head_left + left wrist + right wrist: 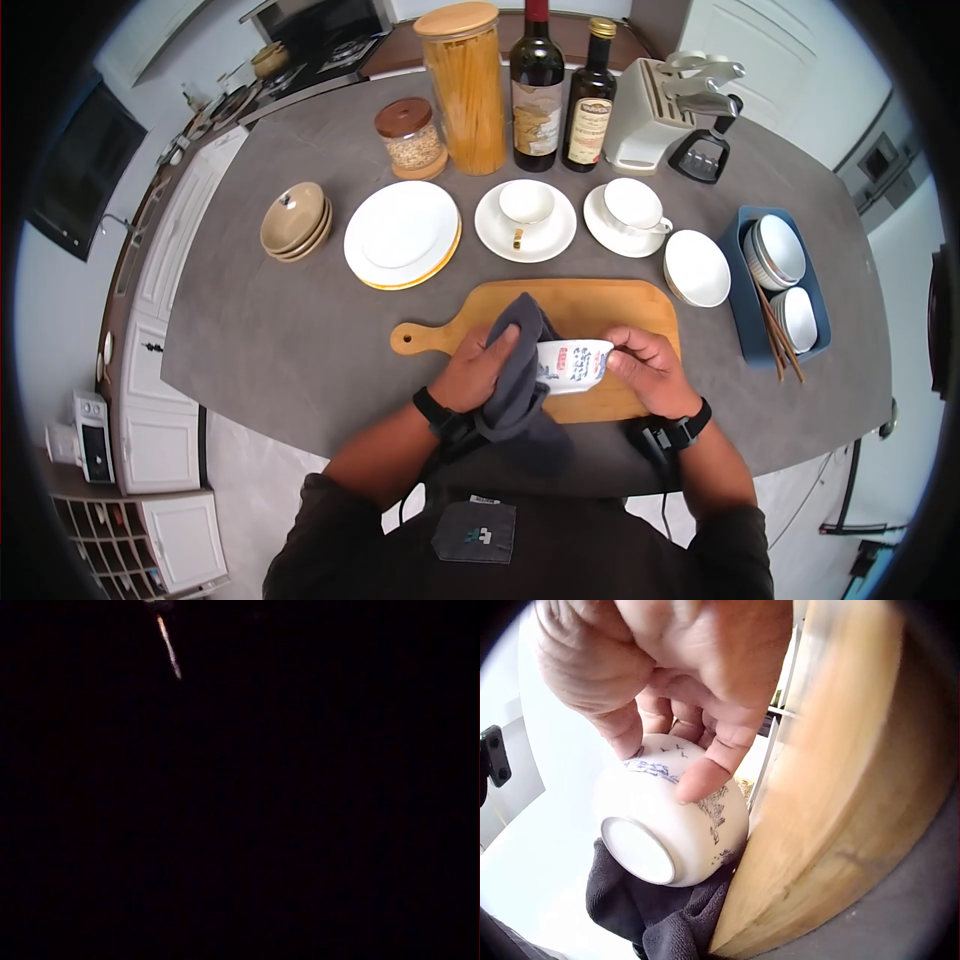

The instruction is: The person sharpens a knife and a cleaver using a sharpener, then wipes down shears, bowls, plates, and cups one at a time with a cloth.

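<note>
Over the wooden cutting board point(620, 300), a white bowl point(575, 366) with blue and red printed characters is held tilted on its side. My right hand point(650, 372) pinches its rim between thumb and fingers. In the right wrist view the bowl point(697, 832) shows its round foot and dark printed drawings, with fingers spread along its side. My left hand point(470, 370) grips a dark grey cloth point(520, 385), thumb on top, and the cloth wraps the bowl's left side. The left wrist view is almost wholly black.
Behind the board stand stacked plates point(400, 235), two cups on saucers point(525, 240), a white bowl point(697, 268) and brown bowls point(293, 220). A blue bin point(745, 320) holds bowls and chopsticks at right. Farther back are jars, bottles point(537, 100) and a knife block point(640, 120).
</note>
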Demonstrator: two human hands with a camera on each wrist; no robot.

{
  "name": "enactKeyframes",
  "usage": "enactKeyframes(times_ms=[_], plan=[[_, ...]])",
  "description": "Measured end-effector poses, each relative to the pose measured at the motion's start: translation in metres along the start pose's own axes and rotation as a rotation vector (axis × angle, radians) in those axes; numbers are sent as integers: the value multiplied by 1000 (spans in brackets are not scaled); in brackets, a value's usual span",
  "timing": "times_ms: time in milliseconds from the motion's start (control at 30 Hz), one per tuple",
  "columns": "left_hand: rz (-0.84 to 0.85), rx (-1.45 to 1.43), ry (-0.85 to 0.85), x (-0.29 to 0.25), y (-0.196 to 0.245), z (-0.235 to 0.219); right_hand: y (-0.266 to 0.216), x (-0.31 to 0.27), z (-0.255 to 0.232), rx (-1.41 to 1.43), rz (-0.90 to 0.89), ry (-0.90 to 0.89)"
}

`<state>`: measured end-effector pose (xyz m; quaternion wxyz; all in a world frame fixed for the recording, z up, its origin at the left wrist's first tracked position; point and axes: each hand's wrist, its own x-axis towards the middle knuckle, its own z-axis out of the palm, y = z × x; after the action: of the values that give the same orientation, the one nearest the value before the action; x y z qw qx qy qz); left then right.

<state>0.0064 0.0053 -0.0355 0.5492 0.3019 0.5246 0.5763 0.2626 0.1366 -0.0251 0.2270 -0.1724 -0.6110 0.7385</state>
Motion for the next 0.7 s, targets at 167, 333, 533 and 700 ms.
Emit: enactKeyframes(times_ms=[167, 333, 533, 700], plan=[[78, 31, -456, -2, 12, -2, 4, 0, -3, 55, -6, -9], [6, 170, -646, -3, 23, 0, -4, -1, -2, -10, 10, -32], [14, 185, -672, -4, 24, -4, -7, -3, -2, 20, 26, -50], [125, 86, -641, 1, 17, -4, -9, -4, 1, 31, 51, -18]])
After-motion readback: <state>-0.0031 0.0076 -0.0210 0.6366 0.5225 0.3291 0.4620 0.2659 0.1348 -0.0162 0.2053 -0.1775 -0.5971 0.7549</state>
